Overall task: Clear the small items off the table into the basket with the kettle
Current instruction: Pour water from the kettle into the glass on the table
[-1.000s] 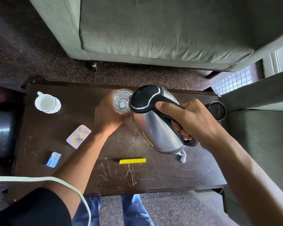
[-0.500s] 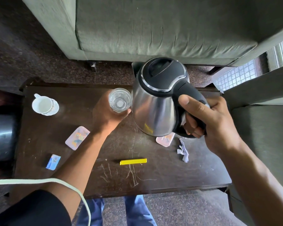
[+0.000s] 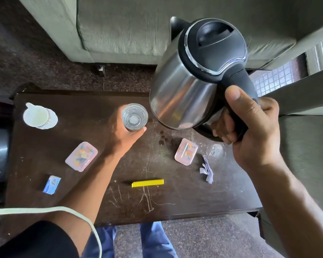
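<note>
While the right hand (image 3: 250,127) is wrapping its fingers round the heavy, rigid kettle (image 3: 198,75) handle, the left hand (image 3: 123,135) is curling fingers around a fragile, slippery glass (image 3: 134,117) beside the kettle.

Steel kettle (image 3: 183,94) with closed black lid: tilted, raised at upper right of frame. Two pink packets (image 3: 81,156) (image 3: 186,152), blue box (image 3: 51,184), yellow bar (image 3: 147,183), crumpled paper (image 3: 206,170): flat across frame centre.

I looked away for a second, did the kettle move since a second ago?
Yes. The kettle, held in the right hand, has lifted up and away from the glass, now overlapping the sofa beyond the table.
</note>
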{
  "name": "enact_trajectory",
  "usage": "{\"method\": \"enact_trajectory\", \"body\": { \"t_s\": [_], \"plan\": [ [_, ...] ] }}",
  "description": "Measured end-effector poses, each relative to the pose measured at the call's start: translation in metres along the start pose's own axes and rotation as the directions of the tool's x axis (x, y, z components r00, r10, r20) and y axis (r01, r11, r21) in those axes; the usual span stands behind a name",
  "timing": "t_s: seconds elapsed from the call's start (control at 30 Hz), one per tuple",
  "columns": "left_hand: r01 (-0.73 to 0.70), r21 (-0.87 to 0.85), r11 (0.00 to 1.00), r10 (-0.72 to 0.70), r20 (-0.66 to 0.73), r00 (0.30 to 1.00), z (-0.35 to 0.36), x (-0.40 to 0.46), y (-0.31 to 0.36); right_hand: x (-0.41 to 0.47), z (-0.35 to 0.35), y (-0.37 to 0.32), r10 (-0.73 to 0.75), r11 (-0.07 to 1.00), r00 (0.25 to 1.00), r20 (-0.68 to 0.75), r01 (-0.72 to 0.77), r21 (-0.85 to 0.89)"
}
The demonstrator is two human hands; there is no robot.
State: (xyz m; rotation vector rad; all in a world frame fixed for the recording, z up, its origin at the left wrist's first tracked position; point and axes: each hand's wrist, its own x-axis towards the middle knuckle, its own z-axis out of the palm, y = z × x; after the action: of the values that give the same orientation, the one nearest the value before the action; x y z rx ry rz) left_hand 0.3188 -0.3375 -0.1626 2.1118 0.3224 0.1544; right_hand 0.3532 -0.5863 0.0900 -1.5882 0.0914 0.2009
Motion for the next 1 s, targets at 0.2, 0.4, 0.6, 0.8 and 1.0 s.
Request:
{"method": "enact_trajectory", "body": {
  "t_s": [0.2,0.4,0.6,0.8,1.0],
  "plan": [
    [-0.01,0.026,1.0,0.01,0.008,1.0,0.004,-0.005,0.0,0.001,-0.002,0.003,-0.011,0.999,1.0,-0.025,0.012,0.029],
    [0.003,0.044,0.999,-0.003,0.007,1.0,0.005,-0.005,0.0,0.004,-0.003,0.006,-0.013,1.0,1.0,-0.028,0.013,0.011],
    [0.025,0.031,0.999,-0.025,-0.001,1.0,0.006,-0.005,0.002,0.007,-0.002,0.006,-0.006,1.0,1.0,-0.028,0.006,0.003],
    [0.106,0.019,0.994,-0.108,0.108,0.988,0.001,-0.007,0.0,0.01,0.0,-0.001,-0.001,0.998,1.0,-0.01,0.001,-0.06],
    [-0.02,-0.065,0.998,0.022,0.029,0.999,-0.049,0.0,0.046,0.018,0.024,-0.016,-0.006,0.998,0.999,0.054,0.009,-0.063]
  ]
}}
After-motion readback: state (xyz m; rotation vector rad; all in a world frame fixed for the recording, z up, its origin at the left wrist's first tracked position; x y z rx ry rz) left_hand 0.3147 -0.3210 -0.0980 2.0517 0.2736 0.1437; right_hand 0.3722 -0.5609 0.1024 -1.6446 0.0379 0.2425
